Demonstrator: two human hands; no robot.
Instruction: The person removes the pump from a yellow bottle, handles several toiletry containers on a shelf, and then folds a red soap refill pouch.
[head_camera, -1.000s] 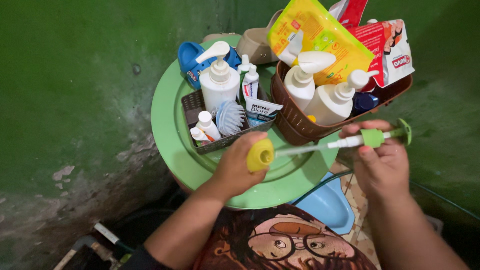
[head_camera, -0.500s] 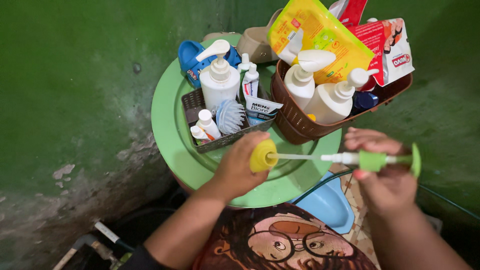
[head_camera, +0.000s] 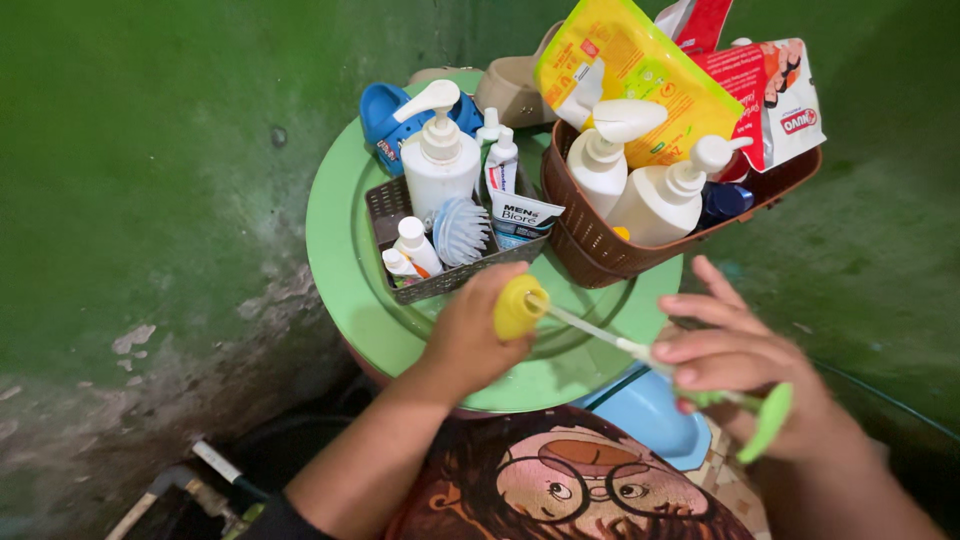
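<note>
The left hand (head_camera: 468, 335) is curled shut around a small yellow bottle (head_camera: 519, 307), and only the bottle's rounded top pokes out past the fingers. The bottle sits just above the near edge of a round green lid (head_camera: 340, 270), close to the middle of the picture. A thin white pump tube (head_camera: 590, 327) sticks out of the bottle and slants toward 4 o'clock. The right hand (head_camera: 755, 375) pinches the far end of that tube with the thumb and first fingers, while the other fingers are spread loosely open. The green pump head (head_camera: 768, 422) pokes out under this hand, at 5 o'clock from it. At 11 o'clock from the left hand, a grey basket (head_camera: 385, 215) stands on the green lid. It holds a white pump bottle (head_camera: 440, 165), a blue scalp brush (head_camera: 462, 232), a tube (head_camera: 520, 218) and two small white bottles. At 1 o'clock from the yellow bottle is a brown basket (head_camera: 590, 250) with two more white pump bottles, a yellow pouch (head_camera: 640, 75) and a red and white pouch (head_camera: 775, 95). A blue soap dish (head_camera: 385, 115) sits at the back at 11 o'clock. Under the right hand there is a light blue basin (head_camera: 655, 415). The wall behind is green.
</note>
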